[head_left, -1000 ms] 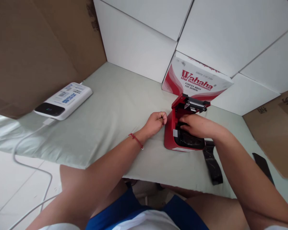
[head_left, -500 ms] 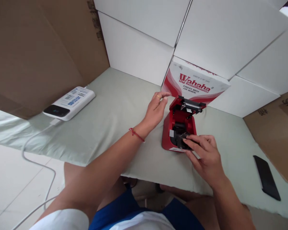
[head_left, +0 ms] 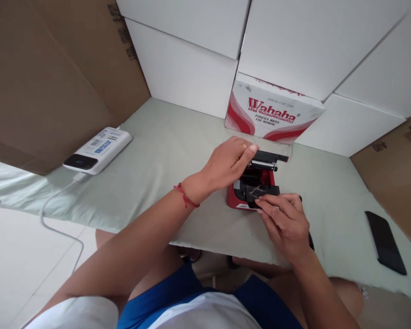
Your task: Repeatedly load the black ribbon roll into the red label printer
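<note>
A small red label printer [head_left: 233, 198] sits on the cloth with its hinged lid [head_left: 270, 156] raised part way, showing a black inside and a metal roller. My left hand [head_left: 231, 160] is at the lid's left edge, thumb along the top; its other fingers are partly hidden behind. Between the thumb and fingers of my right hand [head_left: 286, 221] is a thin, flat, shiny black piece [head_left: 264, 190], held over the front of the open printer. A bit of something black shows behind my right wrist, mostly hidden.
A white power bank [head_left: 101, 148] with a cable lies on the left, and a black phone [head_left: 385, 242] on the right. Behind the printer stands a red and white Wahaha carton [head_left: 274, 114] against white boxes [head_left: 181, 68]. Brown cardboard [head_left: 55, 82] borders the left side.
My left hand has moved right onto the lid, which has tilted lower. The black piece in my right hand now shows flatter and wider over the printer. The view has shifted slightly.
</note>
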`<state>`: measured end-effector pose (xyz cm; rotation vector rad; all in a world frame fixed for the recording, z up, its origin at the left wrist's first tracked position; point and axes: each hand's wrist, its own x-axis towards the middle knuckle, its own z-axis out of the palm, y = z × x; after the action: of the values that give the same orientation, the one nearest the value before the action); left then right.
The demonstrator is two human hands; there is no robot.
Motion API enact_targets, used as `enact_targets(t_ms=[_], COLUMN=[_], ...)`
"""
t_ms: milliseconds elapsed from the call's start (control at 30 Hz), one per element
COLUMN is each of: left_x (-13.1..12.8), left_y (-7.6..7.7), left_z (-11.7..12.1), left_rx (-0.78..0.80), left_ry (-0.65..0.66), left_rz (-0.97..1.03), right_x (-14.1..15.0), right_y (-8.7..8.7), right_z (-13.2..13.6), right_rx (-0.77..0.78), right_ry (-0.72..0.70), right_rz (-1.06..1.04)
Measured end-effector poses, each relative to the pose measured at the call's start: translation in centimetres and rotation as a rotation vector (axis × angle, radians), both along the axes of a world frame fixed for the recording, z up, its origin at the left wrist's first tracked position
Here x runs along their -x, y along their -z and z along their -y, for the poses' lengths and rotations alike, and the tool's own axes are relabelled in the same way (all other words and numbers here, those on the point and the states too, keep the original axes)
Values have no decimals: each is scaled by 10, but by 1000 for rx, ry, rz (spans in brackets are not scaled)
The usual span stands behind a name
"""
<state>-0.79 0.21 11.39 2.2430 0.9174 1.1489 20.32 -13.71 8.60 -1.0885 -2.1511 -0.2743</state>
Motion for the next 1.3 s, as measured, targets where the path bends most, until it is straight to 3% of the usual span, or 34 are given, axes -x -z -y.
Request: enact_targets(t_ms=[233, 400, 500, 600, 767, 900, 1033, 1300], left_x=[11, 4, 4, 13, 24, 11, 2, 1], left_y=[27, 27, 27, 35, 66, 91, 102, 100], left_z=[28, 31, 22, 11, 0, 2, 5, 4], left_rx=[-165, -159, -54, 99, 463, 732, 790, 758], left_ry=[59, 28, 41, 171, 247, 402, 429, 453], left_rz=[-263, -280, -160, 75, 454, 548, 597, 603], right_x=[-4, -10, -12, -14, -12, -10, -11, -10], right_y=[-1, -4, -4, 0, 3, 2, 2, -15], right_z=[-2, -9, -11, -11, -10, -9, -9, -26], right_rx=[44, 54, 44, 34, 32, 42, 43, 46], right_ry=[-18, -47, -49, -39, -21, -8, 5, 2], right_rz=[-4, 33, 45, 35, -1, -24, -30, -30])
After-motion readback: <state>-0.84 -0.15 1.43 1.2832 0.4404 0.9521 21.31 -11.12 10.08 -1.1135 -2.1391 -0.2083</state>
